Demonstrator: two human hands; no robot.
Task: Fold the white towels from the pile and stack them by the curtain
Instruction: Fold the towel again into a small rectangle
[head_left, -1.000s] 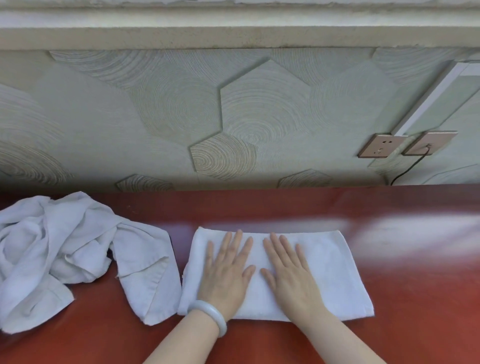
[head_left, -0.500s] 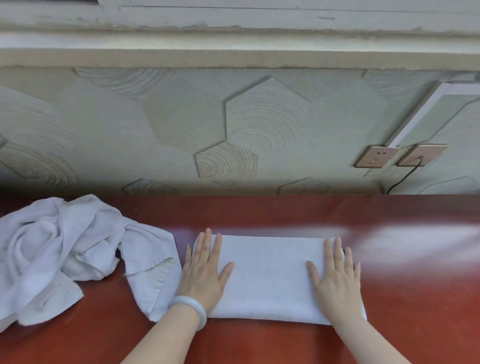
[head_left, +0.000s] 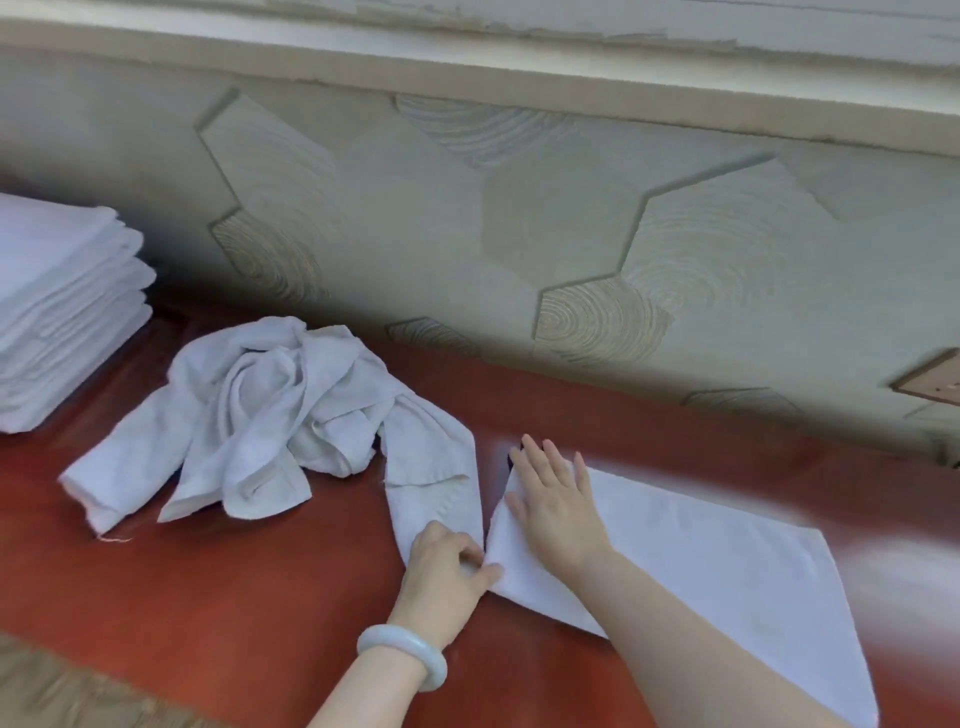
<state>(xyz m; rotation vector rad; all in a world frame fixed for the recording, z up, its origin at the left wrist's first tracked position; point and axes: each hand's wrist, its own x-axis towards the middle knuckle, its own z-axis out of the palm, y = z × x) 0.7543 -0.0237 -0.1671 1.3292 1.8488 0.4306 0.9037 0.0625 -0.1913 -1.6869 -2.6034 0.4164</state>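
Note:
A folded white towel (head_left: 737, 582) lies flat on the red table (head_left: 249, 597), right of centre. My right hand (head_left: 556, 499) rests flat on its left end, fingers straight. My left hand (head_left: 447, 566), with a pale bangle on the wrist, pinches the towel's near left corner between thumb and curled fingers. A crumpled pile of white towels (head_left: 270, 421) lies just to the left, one strip of it reaching down to my left hand. A stack of folded white towels (head_left: 57, 306) stands at the far left.
A wall with hexagon patterned panels (head_left: 571, 223) runs along the back of the table. A wall socket (head_left: 935, 379) shows at the right edge. A tan surface (head_left: 62, 696) lies beyond the table's near left edge.
The view has swung left, bringing the folded stack into sight. My right hand moved from the towel's right end to its left end. My left hand went from lying flat to pinching the corner.

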